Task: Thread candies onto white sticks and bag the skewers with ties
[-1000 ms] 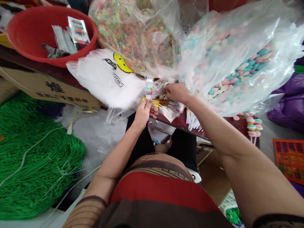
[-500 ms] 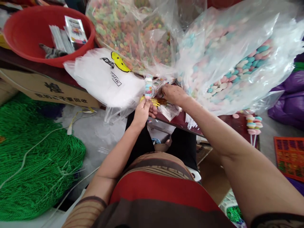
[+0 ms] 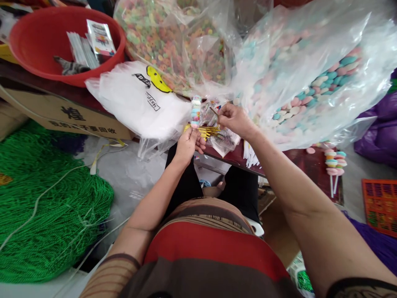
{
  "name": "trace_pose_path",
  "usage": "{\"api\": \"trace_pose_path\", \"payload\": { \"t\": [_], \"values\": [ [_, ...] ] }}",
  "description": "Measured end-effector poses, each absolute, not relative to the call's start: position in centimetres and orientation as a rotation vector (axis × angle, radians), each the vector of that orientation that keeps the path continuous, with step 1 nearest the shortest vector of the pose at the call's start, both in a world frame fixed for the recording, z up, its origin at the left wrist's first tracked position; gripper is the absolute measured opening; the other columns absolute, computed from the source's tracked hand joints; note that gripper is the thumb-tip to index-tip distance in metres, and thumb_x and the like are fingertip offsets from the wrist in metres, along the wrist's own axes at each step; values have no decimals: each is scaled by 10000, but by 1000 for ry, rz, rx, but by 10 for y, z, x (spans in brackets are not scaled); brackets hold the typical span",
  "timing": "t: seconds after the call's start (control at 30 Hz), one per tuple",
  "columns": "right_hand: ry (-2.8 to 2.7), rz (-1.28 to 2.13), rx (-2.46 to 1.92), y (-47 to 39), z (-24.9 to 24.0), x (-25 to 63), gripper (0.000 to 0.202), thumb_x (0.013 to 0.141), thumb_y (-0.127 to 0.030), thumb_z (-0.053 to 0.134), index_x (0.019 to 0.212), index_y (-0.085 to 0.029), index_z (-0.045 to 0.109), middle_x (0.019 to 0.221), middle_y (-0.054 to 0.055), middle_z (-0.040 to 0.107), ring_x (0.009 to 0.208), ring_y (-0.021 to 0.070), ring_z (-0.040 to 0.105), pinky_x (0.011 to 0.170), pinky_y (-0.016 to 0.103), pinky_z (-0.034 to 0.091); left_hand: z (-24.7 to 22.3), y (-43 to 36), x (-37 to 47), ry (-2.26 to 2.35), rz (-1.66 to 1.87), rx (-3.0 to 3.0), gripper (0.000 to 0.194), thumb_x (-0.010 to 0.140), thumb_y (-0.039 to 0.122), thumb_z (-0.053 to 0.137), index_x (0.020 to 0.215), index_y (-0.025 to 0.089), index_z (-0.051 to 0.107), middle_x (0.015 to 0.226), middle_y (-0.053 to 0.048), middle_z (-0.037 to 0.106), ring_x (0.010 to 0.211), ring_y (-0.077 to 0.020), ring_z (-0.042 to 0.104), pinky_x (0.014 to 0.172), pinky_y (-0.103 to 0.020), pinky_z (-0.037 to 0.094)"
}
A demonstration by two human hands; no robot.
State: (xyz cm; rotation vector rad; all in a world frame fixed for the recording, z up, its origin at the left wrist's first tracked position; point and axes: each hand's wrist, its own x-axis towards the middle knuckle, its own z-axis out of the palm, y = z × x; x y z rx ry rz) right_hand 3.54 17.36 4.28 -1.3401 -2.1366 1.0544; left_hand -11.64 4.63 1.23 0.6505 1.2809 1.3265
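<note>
My left hand (image 3: 187,145) pinches the lower end of a bagged marshmallow candy stick (image 3: 195,111) and keeps it upright. Its wrapper is clear with coloured print, and pastel pieces show through. Between the thumb and fingertips of my right hand (image 3: 235,120) is a thin gold twist tie (image 3: 213,111), just to the right of the candy. Beneath both hands lies a bunch of gold twist ties (image 3: 209,132), beside clear printed wrappers (image 3: 225,142). White sticks (image 3: 250,155) lie at the table's front edge.
Behind are large clear bags of ring candies (image 3: 167,54) and pastel marshmallows (image 3: 322,89). A white printed bag (image 3: 124,93) lies left, near a red basin (image 3: 34,62). Finished-looking marshmallow sticks (image 3: 335,161) rest at the right edge. Green cord (image 3: 52,207) is piled at left.
My right hand has lifted slightly and moved right from the pile, now with a gold twist tie in its fingertips. My left hand still holds the candy in nearly the same place.
</note>
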Motion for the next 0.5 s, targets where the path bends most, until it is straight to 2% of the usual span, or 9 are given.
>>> {"api": "trace_pose_path", "payload": {
  "t": [0.17,0.27,0.37,0.5],
  "values": [
    [-1913,1212,-1213,140,51,29,62,806,-212,610,763,-224,567,578,-60,540,496,108,505,512,250,429,16,43,-113,1278,1354,705,327,986,502,573,839,216,514,510,96,458,369,-54,429,338,-171,252],
    [-1855,1243,-1168,115,56,29,103,818,-284,628,753,-226,574,603,-48,549,500,100,471,481,243,386,24,39,-103,1193,1348,670,289,995,438,568,825,216,493,535,110,371,382,-35,342,358,-165,218],
    [-1935,1070,-1186,95,60,30,87,811,-258,623,747,-223,575,642,-33,582,568,111,505,546,251,413,32,35,-92,1092,1349,635,248,991,343,556,806,215,452,579,108,334,408,-26,279,378,-153,218],
    [-2054,832,-1250,81,63,35,58,812,-192,579,761,-220,586,646,-30,589,610,121,530,630,264,438,41,29,-81,1096,1333,617,293,950,264,569,743,222,367,572,106,263,413,-29,238,389,-159,200]
  ]
}}
